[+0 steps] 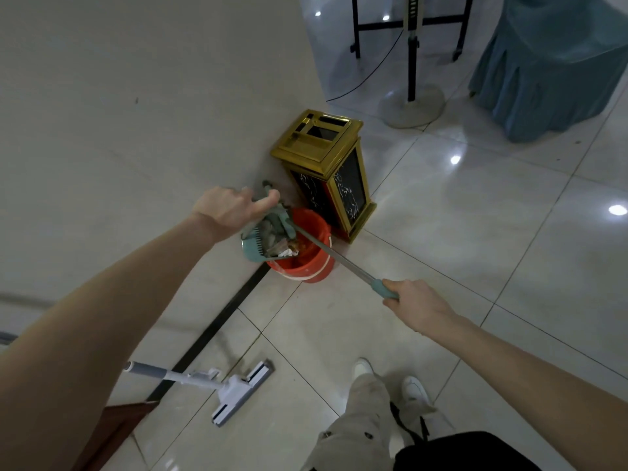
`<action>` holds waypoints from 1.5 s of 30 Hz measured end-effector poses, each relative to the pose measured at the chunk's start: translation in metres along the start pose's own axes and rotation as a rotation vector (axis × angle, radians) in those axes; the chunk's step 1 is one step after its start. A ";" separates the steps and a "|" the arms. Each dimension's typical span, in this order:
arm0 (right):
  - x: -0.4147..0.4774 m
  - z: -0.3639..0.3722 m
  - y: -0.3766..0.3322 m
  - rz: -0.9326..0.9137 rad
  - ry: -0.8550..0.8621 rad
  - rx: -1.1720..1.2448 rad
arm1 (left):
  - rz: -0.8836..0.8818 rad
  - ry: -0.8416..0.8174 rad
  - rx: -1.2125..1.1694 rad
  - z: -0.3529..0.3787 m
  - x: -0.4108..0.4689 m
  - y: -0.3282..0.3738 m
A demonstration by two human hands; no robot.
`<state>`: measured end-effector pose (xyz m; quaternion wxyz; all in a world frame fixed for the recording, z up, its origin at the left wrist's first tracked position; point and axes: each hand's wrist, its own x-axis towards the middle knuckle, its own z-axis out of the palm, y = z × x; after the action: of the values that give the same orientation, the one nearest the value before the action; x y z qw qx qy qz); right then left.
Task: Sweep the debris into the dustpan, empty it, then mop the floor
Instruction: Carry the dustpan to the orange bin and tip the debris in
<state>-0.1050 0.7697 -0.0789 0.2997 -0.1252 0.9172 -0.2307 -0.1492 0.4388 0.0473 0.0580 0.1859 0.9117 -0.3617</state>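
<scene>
Head view: teal dustpan (257, 247) with a toothed edge, tilted over the orange bucket (311, 266) by the wall, crumpled debris (284, 249) at its lip. Left hand (234, 209) curled round the dustpan's handle; right hand (413, 304) grips the broom handle (339, 259).

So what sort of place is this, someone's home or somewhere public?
Probably a public venue, such as a hotel lobby or banquet hall: large glossy pale floor tiles, an ornate gold-framed litter bin with black marbled panels against the wall, and a teal pleated fabric cover draped to the floor.
</scene>
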 end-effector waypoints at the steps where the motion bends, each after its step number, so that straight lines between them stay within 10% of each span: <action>1: 0.000 -0.003 0.001 0.006 0.001 0.001 | -0.011 0.015 0.007 0.004 -0.002 -0.001; 11: -0.014 -0.001 -0.004 0.106 -0.060 0.652 | -0.056 0.080 0.013 0.007 0.014 -0.010; 25: -0.001 0.007 0.025 0.028 0.009 -0.060 | 0.011 0.095 -0.044 0.013 0.026 -0.015; 45: -0.015 0.013 -0.001 0.053 -0.024 0.456 | -0.068 0.070 -0.023 0.004 0.051 -0.017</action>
<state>-0.0851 0.7697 -0.0796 0.3368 -0.0329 0.8407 -0.4227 -0.2030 0.4400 0.0427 0.0158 0.1668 0.9231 -0.3463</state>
